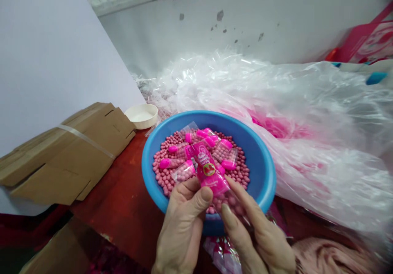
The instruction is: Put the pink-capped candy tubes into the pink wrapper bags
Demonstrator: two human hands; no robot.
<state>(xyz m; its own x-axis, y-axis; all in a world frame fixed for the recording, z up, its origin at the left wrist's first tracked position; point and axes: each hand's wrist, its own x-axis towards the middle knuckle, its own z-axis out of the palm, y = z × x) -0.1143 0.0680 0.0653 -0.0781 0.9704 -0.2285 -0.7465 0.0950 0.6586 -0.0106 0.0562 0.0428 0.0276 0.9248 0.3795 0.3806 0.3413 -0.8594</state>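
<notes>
Held between my two hands is a pink printed packet (210, 171) with a yellow-and-red oval picture on its front and pink balls showing at its clear lower end. My left hand (184, 221) pinches the packet's left side between thumb and fingers. On the right, my right hand (256, 229) grips the lower clear part with thumb and forefinger. Just beneath sits a blue basin (147, 159) of loose pink balls (164, 181). Several small clear bottles with bright pink caps (168, 163) lie on top of the balls, partly hidden by the packet.
Flattened cardboard (70, 159), bound with a strap, lies left of the basin. A white round dish (141, 116) stands behind it on the red table (123, 208). Clear plastic bags (307, 98) are heaped behind and right. More pink packets (224, 253) and a pink cloth (328, 255) lie nearest me.
</notes>
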